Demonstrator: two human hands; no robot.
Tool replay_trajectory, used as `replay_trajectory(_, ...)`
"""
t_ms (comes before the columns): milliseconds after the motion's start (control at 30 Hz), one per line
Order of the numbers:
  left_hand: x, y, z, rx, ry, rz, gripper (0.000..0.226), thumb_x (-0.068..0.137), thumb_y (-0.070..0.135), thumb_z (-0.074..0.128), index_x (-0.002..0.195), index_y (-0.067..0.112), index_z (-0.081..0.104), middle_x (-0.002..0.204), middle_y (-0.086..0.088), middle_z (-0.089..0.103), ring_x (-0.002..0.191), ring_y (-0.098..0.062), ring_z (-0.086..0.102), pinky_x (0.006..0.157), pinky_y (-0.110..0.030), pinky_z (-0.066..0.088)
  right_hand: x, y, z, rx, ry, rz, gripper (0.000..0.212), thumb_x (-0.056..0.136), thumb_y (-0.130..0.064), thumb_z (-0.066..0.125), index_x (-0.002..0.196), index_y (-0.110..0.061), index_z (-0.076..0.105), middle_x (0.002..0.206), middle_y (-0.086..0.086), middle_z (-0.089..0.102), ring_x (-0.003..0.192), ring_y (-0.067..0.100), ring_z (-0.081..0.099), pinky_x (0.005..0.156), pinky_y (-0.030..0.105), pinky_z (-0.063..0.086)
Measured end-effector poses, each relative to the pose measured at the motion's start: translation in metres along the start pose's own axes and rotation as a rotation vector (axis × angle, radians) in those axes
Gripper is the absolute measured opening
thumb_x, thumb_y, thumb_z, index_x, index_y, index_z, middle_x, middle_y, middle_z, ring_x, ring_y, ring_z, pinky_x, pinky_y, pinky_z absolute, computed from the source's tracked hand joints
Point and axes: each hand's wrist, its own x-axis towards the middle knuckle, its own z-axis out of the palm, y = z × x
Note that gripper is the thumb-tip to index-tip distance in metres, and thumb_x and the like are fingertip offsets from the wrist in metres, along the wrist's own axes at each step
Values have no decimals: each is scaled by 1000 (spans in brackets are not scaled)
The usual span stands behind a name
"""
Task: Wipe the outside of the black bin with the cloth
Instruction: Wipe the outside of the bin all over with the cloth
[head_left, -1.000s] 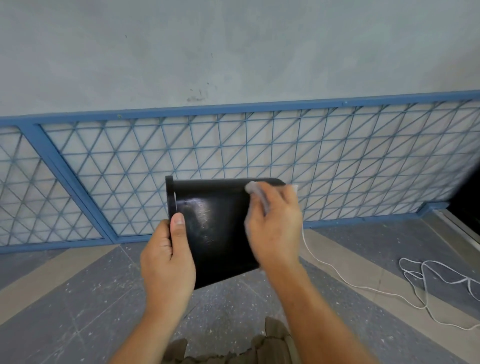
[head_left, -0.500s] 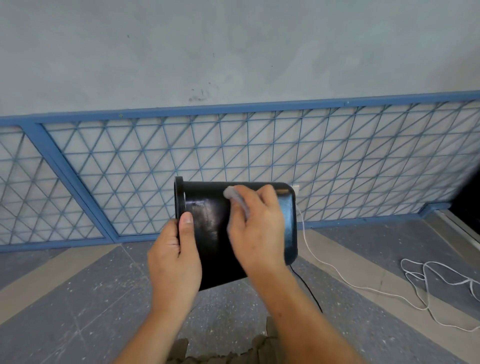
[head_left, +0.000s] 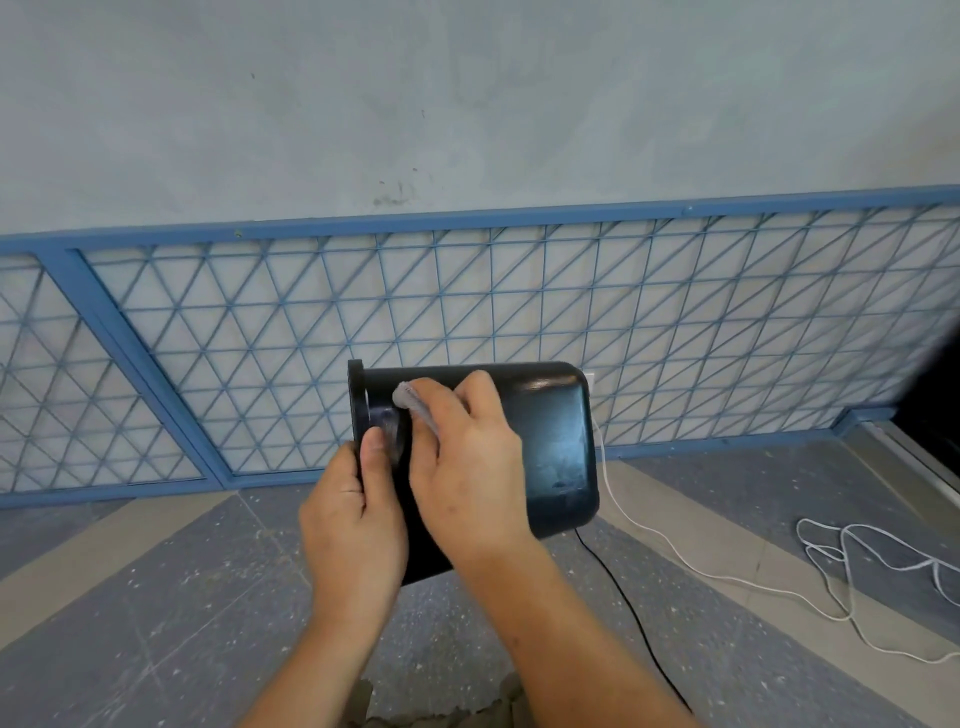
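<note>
The black bin (head_left: 553, 441) is held on its side in mid-air, rim to the left and bottom to the right. My left hand (head_left: 356, 525) grips it at the rim end, thumb pressed on the outer wall. My right hand (head_left: 467, 467) lies flat on the bin's side and presses a small grey cloth (head_left: 410, 402) against it near the rim. Only an edge of the cloth shows past my fingers. A glossy streak shines on the wall beside my left thumb.
A blue metal mesh fence (head_left: 519, 332) runs along a grey wall right behind the bin. A white cord (head_left: 831, 566) and a black cable (head_left: 628, 618) lie on the grey tiled floor to the right.
My right hand has slid the cloth leftward along the bin's side, from the bottom end toward the rim. The bin turned slightly, so more of its right end shows.
</note>
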Motion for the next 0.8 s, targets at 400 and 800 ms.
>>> replay_trajectory(400,5,3,-7,25,9,-3,49,103,55,34,77,22,58,65,1,60,71,-9,59,54,-18,39,11,19,-14,-32,84,38,21,94,-18,63,111,-23,74,97,3,52,75,27,60,70,45,56)
replay_trajectory(800,14,-12,-33,-11,65,-156,48,110,54,34,91,24,66,84,-2,67,84,-17,64,71,-35,48,21,78,-50,-172,125,176,22,100,-18,61,117,-18,74,93,-1,50,77,20,57,77,40,54)
